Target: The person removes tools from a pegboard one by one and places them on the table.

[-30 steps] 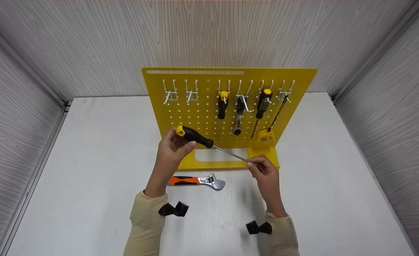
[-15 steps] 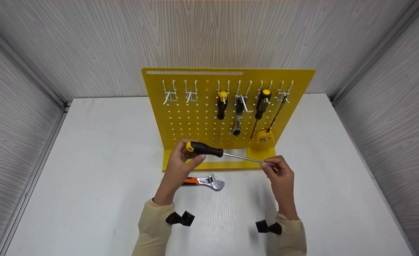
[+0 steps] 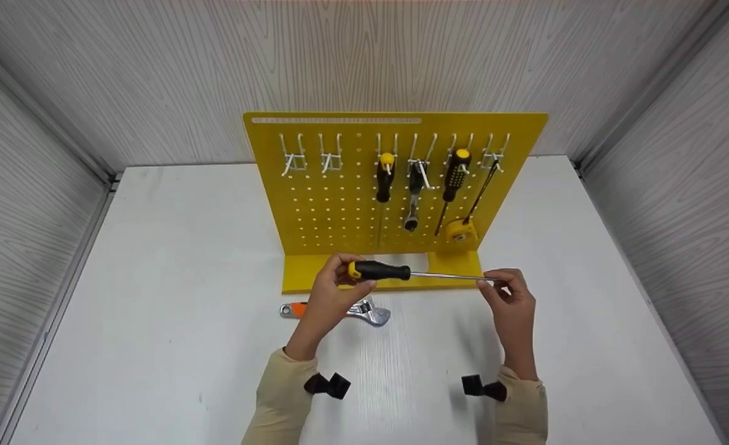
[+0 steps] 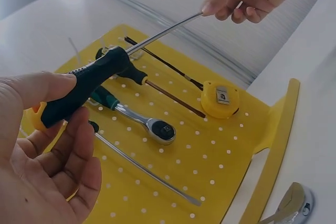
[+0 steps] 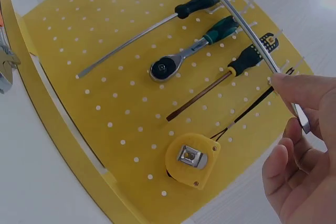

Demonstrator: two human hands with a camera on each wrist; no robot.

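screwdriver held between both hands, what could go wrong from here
1. The right hand only pinches the screwdriver near its flat tip, so that end might slip or scrape a finger.
2. If the left hand lost the handle, the screwdriver could drop onto the wrench on the table.
3. A careless swing toward the yellow pegboard might knock the hanging tape measure.

The left forearm [image 3: 282,395] and right forearm [image 3: 522,402], both in beige sleeves, reach from near toward far, the left hand [image 3: 330,300] gripping with thumb opposite bent fingers [image 4: 68,156], the right hand [image 3: 514,303], well apart at right, pinching between thumb [image 5: 304,88] and fingertips.
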